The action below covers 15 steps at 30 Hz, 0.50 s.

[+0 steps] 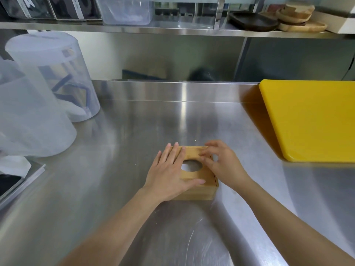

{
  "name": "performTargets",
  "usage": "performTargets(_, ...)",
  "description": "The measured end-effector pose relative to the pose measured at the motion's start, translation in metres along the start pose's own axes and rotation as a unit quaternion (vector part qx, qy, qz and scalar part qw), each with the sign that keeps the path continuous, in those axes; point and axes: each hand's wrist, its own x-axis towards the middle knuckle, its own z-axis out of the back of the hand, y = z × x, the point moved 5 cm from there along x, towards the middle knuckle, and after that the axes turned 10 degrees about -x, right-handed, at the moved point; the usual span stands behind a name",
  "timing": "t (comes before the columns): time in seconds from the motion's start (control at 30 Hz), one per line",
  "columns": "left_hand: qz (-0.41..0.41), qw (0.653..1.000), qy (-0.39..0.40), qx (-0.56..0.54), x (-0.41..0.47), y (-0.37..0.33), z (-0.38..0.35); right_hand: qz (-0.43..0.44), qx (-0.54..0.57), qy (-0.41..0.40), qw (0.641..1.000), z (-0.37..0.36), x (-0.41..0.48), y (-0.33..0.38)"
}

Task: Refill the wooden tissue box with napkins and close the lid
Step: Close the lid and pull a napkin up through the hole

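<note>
A square wooden tissue box [199, 191] stands on the steel counter in front of me. Its lid [193, 153] lies flat on top, and white napkin paper shows through the oval hole [191, 166]. My left hand [169, 173] rests flat on the lid's left half, fingers spread, thumb along the front edge. My right hand [221, 164] sits at the box's right side with curled fingertips touching the lid near its far right corner.
A yellow cutting board [311, 120] lies at the right. Clear plastic containers [55, 77] stand at the left, with white napkins [13, 167] and a tray edge below them. A steel shelf [172, 30] above carries bins and wooden plates.
</note>
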Motion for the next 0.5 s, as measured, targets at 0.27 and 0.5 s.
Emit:
performTargets(0.27,0.003,1.0,-0.025,-0.019,-0.001,0.002,-0.003,0.126,-0.227,0.179,0.949,-0.03,0.004,0.019)
performTargets(0.5,0.004,0.999,-0.015,-0.044,-0.001,0.004,-0.004,0.141,-0.427,0.319,0.834,-0.041,0.008,0.035)
